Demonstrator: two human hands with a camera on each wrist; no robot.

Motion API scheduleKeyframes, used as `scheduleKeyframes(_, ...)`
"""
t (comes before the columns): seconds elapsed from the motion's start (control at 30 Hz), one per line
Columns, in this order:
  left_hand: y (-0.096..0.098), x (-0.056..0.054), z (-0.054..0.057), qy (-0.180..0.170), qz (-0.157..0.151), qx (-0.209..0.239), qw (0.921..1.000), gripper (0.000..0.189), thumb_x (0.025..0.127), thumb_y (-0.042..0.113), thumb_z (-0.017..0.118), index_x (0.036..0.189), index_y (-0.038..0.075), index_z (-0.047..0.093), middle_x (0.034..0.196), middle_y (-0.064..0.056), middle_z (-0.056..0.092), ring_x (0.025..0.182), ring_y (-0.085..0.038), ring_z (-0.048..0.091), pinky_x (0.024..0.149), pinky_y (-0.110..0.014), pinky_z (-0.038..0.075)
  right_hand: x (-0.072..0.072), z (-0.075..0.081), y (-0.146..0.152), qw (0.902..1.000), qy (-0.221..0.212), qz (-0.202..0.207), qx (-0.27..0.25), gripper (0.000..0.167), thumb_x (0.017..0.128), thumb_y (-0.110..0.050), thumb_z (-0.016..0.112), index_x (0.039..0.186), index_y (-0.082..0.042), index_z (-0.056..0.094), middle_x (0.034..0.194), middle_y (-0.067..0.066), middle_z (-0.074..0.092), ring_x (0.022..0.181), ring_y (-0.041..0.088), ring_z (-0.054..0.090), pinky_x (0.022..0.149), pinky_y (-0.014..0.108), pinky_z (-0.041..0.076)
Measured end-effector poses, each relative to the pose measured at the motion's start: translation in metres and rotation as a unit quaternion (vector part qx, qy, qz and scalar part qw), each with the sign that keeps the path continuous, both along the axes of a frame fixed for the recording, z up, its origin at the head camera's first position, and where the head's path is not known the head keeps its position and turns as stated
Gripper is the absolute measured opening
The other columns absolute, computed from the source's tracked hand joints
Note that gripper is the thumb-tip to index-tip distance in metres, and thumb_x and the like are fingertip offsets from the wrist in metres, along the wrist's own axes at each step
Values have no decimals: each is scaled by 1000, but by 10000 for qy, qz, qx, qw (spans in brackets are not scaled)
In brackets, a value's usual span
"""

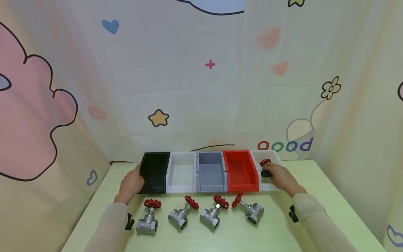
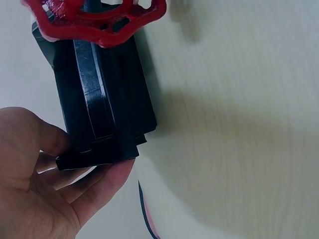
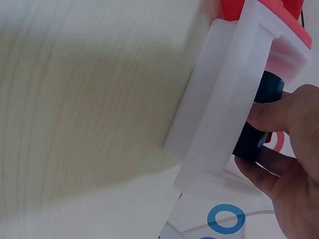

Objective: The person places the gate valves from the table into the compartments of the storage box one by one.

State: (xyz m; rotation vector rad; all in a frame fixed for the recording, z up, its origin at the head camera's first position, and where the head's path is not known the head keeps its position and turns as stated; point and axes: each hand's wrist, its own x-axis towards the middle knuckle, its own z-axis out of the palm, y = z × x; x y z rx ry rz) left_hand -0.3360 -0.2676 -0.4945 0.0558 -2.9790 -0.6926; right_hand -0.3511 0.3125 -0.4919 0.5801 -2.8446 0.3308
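Note:
My left hand [image 1: 131, 182] grips the outer side wall of the black bin [image 1: 154, 172], at the left end of a row of bins. In the left wrist view, thumb and fingers lie on either side of that wall. My right hand [image 1: 282, 177] pinches a black cylindrical piece [image 3: 265, 94] between thumb and fingers, over the white bin [image 1: 270, 187] at the right end. A red handwheel [image 1: 265, 162] shows just behind the black piece in the head view; the hand partly hides both.
Between the end bins stand another white bin [image 1: 182, 188], a grey bin [image 1: 211, 175] and a red bin [image 1: 240, 173]. Several metal valves with red handwheels lie in front, including one valve [image 1: 147, 224] near the left forearm. A printed curtain [image 1: 201, 98] hangs behind the table [image 1: 189, 243].

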Motion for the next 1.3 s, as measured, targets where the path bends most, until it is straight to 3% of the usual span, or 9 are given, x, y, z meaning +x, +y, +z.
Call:
scheduleKeyframes(0.2, 1, 2, 1, 9, 6, -41, 10000, 59, 93, 7, 42, 149, -6, 30, 116, -33, 63, 62, -25, 53, 49, -36, 38, -4, -4, 0, 9999, 17, 99, 19, 39, 77, 10, 68, 114, -1, 68, 116, 17, 69, 105, 38, 64, 94, 56, 50)
scheduleKeyframes(0.73, 1, 0, 0, 43, 9, 2, 10000, 59, 93, 6, 41, 149, -6, 30, 101, -28, 67, 58, -23, 48, 47, -34, 35, -5, -4, -2, 9997, -202, 94, 135, 39, 77, 12, 68, 113, 0, 69, 117, 17, 69, 108, 38, 63, 96, 55, 49)
scheduleKeyframes(1.3, -1, -2, -2, 31, 47, -75, 10000, 59, 92, 7, 42, 149, -5, 30, 108, -30, 66, 61, -24, 51, 48, -36, 37, -9, -6, -4, 9991, -398, 109, 96, 36, 77, 11, 70, 112, 0, 71, 113, 17, 71, 104, 39, 64, 94, 56, 49)
